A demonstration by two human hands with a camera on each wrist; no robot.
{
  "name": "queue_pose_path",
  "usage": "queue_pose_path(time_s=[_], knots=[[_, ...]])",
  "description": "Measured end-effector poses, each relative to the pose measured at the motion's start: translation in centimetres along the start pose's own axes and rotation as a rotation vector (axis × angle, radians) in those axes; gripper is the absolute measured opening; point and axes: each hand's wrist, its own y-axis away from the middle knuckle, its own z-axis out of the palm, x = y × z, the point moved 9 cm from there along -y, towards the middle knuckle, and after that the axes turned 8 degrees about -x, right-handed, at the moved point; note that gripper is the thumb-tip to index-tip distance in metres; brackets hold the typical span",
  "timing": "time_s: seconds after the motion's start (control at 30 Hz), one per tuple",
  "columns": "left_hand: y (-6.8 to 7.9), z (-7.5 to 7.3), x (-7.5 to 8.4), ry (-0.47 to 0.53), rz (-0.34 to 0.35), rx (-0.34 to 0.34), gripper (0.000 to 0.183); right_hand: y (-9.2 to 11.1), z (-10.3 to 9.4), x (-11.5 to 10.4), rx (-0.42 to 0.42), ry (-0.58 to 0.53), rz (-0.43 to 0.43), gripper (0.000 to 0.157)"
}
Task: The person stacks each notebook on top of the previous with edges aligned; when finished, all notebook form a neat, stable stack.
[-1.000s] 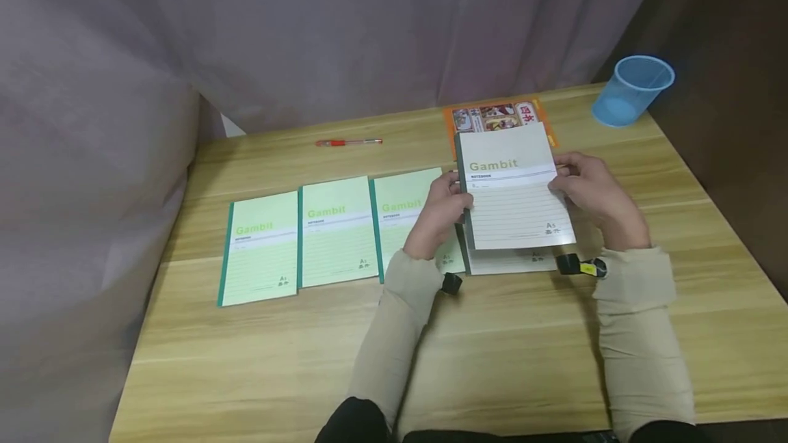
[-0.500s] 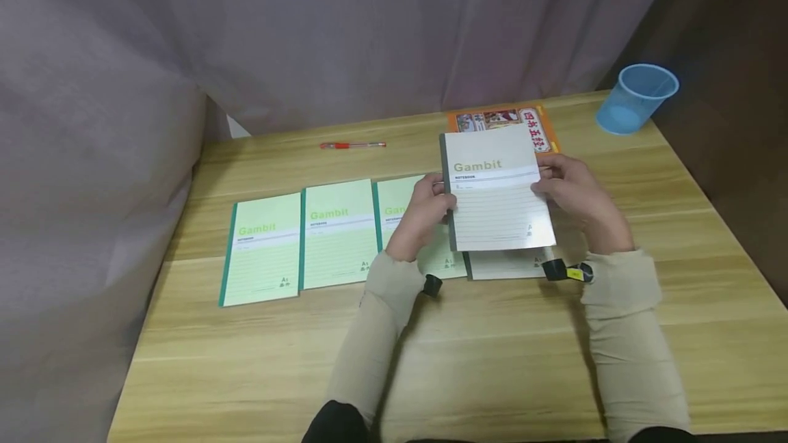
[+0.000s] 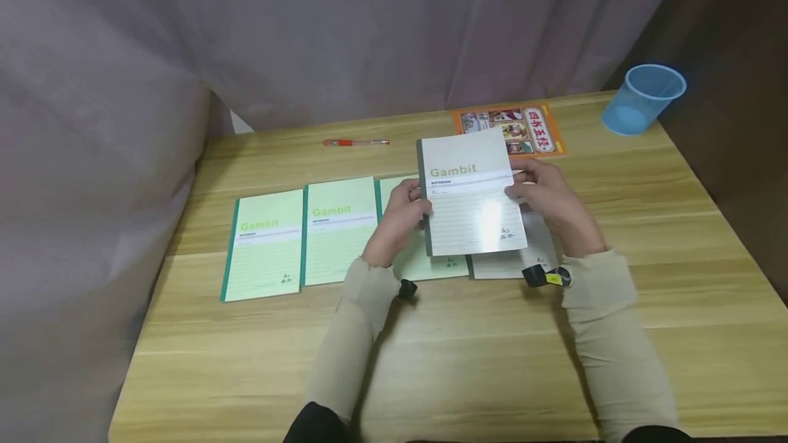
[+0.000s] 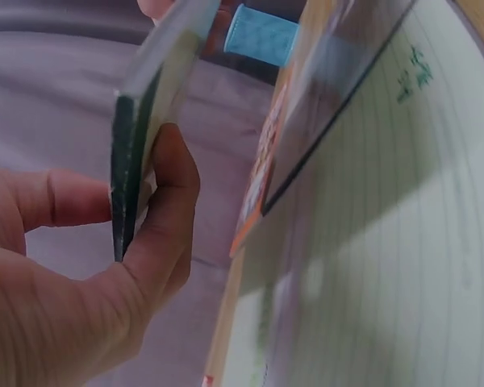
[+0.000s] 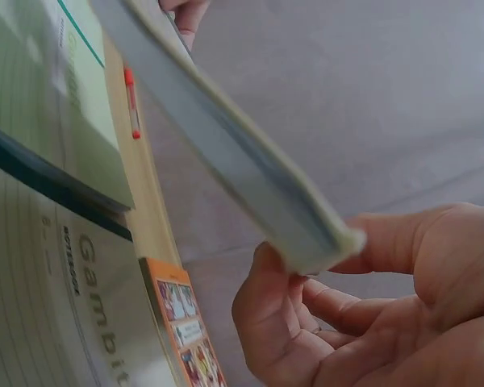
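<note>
A grey-white Gambit notebook [image 3: 473, 204] with a dark spine is held up above the table, its cover facing up. My left hand [image 3: 397, 221] pinches its spine edge, thumb on the cover and fingers beneath, as the left wrist view shows on the spine [image 4: 133, 161]. The opposite edge is pinched by my right hand [image 3: 550, 204]; in the right wrist view the page block [image 5: 226, 145] sits between thumb and fingers. Below it lies another grey notebook [image 3: 542, 241], partly covered. A green notebook [image 3: 440, 266] beside that is partly hidden by the left hand and the held notebook.
Two more green notebooks, one far left [image 3: 265, 251] and one in the middle [image 3: 338, 245], lie in the row. Behind them is a red pen [image 3: 356, 143]. An orange book [image 3: 554, 132] lies at the back, and a blue cup [image 3: 643, 101] stands at the back right corner.
Both hands have carried the held notebook leftward, from above the lying grey notebook toward the third green one. More of the orange book and the lying grey notebook now shows.
</note>
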Motion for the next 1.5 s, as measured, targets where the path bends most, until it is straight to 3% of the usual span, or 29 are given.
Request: queue_pose_path(time_s=[0.33, 0.7, 1.07, 1.33, 1.5], knots=[[1.0, -1.7, -0.7, -0.032, -0.04, 0.025, 0.057, -0.3, 2.2, 0.0, -0.028, -0.058, 0.018, 0.058], [2.0, -4.0, -2.0, -0.086, -0.104, 0.061, 0.056, -1.1, 4.7, 0.3, -0.089, -0.042, 0.016, 0.054], [3.2, -5.8, -3.2, -0.145, -0.157, 0.049, 0.056, -1.7, 7.2, 0.8, -0.156, -0.047, 0.034, 0.051], [3.7, -6.5, -3.4, -0.319, -0.184, 0.031, 0.048, -2.2, 8.2, 1.4, -0.179, -0.04, 0.039, 0.049], [3.8, -6.3, -3.3, -0.43, -0.155, 0.012, 0.048, -2.4, 8.6, 2.1, -0.194, -0.036, 0.043, 0.05]])
